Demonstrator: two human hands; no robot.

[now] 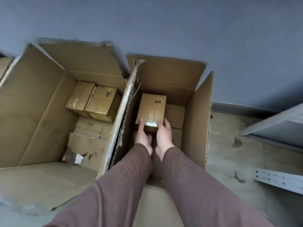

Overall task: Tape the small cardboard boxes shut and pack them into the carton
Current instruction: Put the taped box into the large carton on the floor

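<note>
Here, in the head view, both hands reach down into the right carton (201, 115) and hold a taped small box (151, 108) by its near end. The left hand (142, 135) grips the near left corner, the right hand (164, 133) the near right corner, thumbs on top. The box extends away from the fingers, toward the carton's far wall.

The near face of the small box (151, 108) and most of the fingers (141, 122) of both hands are hidden under it, so the grip beneath cannot be told. The left carton (41, 99) and the grey metal shelf (278, 126) are cut off by the picture's edges. The crumpled scrap (73, 157) in the left carton's corner is too blurred to identify.
</note>
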